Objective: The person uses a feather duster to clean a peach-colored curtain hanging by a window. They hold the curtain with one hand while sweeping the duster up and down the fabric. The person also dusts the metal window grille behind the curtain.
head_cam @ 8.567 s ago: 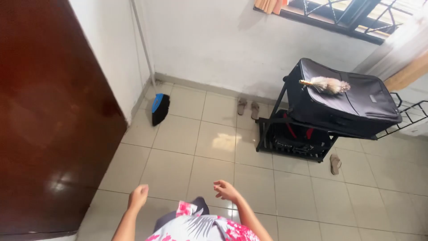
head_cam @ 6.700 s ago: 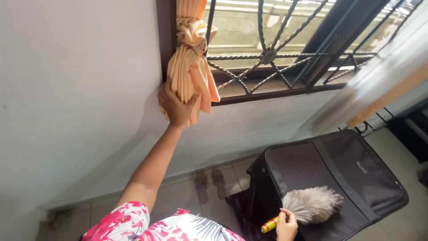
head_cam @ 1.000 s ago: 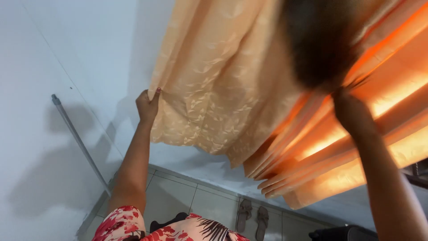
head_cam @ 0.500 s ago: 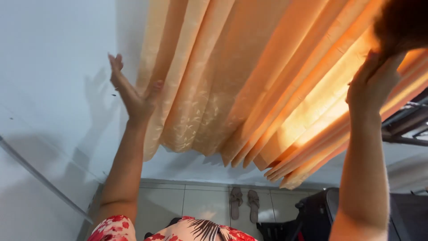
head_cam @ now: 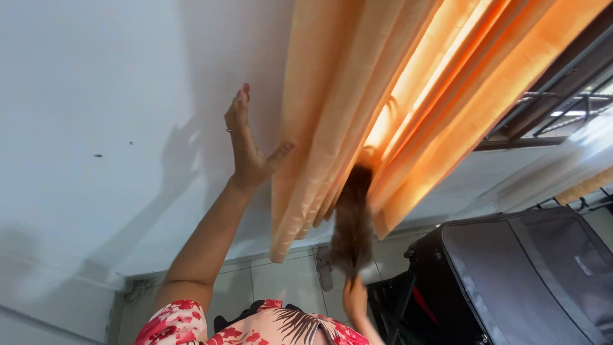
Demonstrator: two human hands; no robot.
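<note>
An orange curtain (head_cam: pixel 408 108) hangs in folds over a barred window. My left hand (head_cam: pixel 246 144) is raised with fingers spread against the white wall, its thumb touching the curtain's left edge. My right hand (head_cam: pixel 354 299) is low and blurred, gripping the handle of a brown feather duster (head_cam: pixel 352 220). The duster's feathers brush the curtain's lower folds.
A black suitcase (head_cam: pixel 530 268) lies on a dark rack at the lower right. The window's black grille (head_cam: pixel 555 108) shows past the curtain. White wall (head_cam: pixel 96 128) fills the left; a pair of sandals (head_cam: pixel 324 268) sits on the tiled floor below.
My right hand has dropped from high on the curtain to near my chest, drawing the duster down the folds. My left hand stays raised by the curtain's left edge.
</note>
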